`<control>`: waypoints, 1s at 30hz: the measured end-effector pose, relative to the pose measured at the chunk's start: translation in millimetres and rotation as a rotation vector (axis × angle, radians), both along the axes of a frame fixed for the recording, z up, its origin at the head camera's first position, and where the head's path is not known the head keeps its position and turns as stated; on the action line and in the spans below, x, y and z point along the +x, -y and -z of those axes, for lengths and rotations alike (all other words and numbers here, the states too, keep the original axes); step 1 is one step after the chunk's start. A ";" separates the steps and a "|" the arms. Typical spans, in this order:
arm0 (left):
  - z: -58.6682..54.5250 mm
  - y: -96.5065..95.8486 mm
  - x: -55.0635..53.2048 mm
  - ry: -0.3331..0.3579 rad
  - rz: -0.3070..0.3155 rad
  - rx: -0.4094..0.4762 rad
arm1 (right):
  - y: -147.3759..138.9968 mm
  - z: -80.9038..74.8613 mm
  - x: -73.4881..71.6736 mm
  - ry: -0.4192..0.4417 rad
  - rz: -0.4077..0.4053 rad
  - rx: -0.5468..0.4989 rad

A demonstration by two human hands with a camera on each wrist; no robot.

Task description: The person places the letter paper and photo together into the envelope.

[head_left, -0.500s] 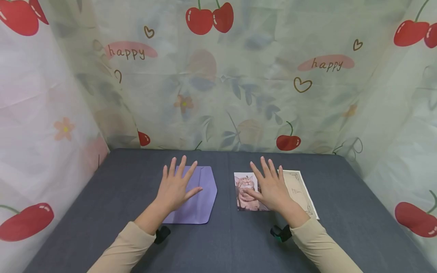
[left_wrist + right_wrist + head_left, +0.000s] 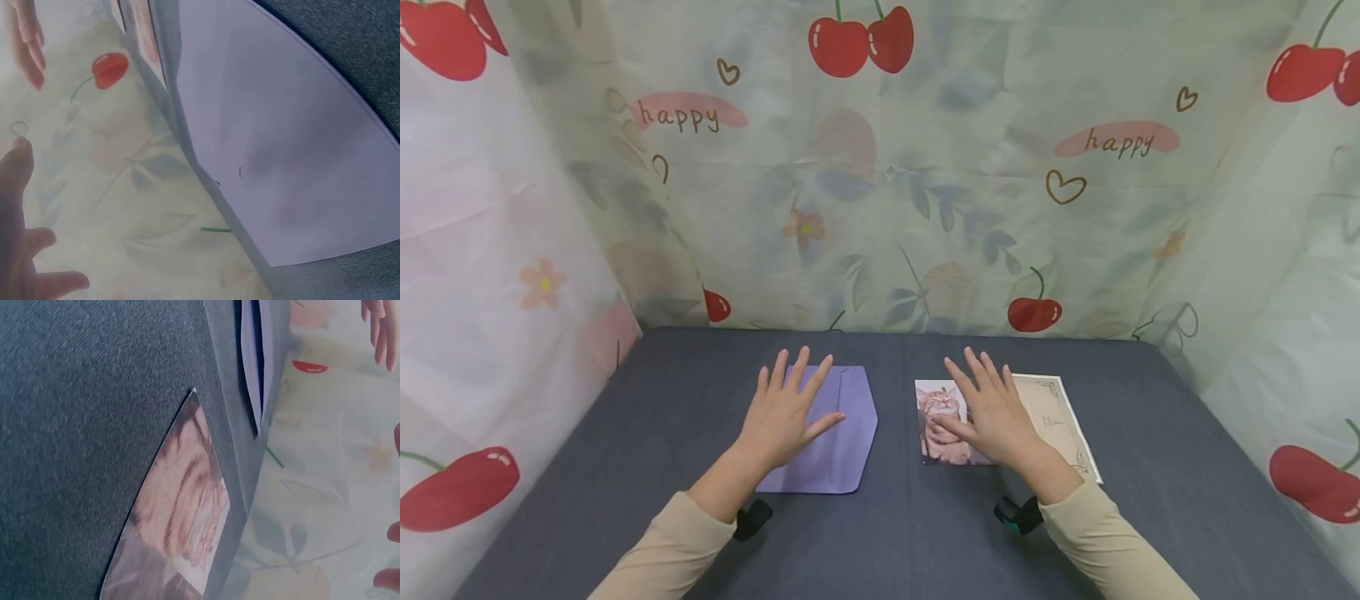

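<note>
My left hand (image 2: 778, 425) hovers with spread fingers over a purple envelope (image 2: 842, 450), hiding its left part in the head view. The envelope fills much of the left wrist view, one edge pointed. To the right, my right hand (image 2: 1000, 421) is held above a cat photo card (image 2: 942, 421), its fingers spread too. That hand covers the card's right part and the left side of a cream card (image 2: 1052, 408) with an ornate dark border. Neither hand holds anything. In the right wrist view the cat photo (image 2: 181, 506) lies flat on the cloth.
A dark grey cloth (image 2: 880, 550) covers the table. Curtains (image 2: 887, 208) printed with cherries, flowers and hearts hang behind and at both sides. Each wrist bears a small black device, one below the right hand (image 2: 1018, 515).
The fingers of my right hand have shifted slightly left, uncovering a bit more of the cream card. My left hand is almost still, and the envelope and cards have not moved.
</note>
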State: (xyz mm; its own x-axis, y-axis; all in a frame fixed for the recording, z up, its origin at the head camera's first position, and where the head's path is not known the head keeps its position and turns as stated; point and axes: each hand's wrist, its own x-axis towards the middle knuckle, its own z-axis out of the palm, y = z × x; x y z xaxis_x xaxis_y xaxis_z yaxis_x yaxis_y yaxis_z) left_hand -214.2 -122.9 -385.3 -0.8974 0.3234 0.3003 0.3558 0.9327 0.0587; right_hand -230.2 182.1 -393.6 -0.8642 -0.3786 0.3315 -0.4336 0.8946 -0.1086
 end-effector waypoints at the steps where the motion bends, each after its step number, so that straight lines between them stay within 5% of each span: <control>1: -1.2 0.1 1.2 0.004 0.003 0.006 | 0.8 -0.5 0.4 0.000 -0.014 -0.012; 9: -6.8 1.2 7.3 0.038 0.037 0.046 | 12.9 0.2 5.1 0.008 -0.128 -0.066; 18: -3.0 5.9 11.0 0.163 0.121 0.058 | 29.7 13.2 7.1 -0.001 -0.258 -0.111; 24: 2.6 8.9 12.2 0.271 0.159 0.039 | 42.9 20.0 8.8 0.080 -0.288 -0.110; 30: 14.4 10.9 11.2 0.301 0.195 0.050 | 56.2 26.9 9.7 0.193 -0.293 -0.107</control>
State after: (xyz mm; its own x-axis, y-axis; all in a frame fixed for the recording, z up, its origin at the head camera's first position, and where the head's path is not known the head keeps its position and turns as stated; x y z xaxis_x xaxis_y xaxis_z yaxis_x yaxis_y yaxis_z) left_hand -203.0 -133.8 -399.7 -0.8708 0.4889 0.0521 0.4868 0.8423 0.2314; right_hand -220.5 126.0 -420.6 -0.7748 -0.5911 0.2244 -0.6320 0.7148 -0.2993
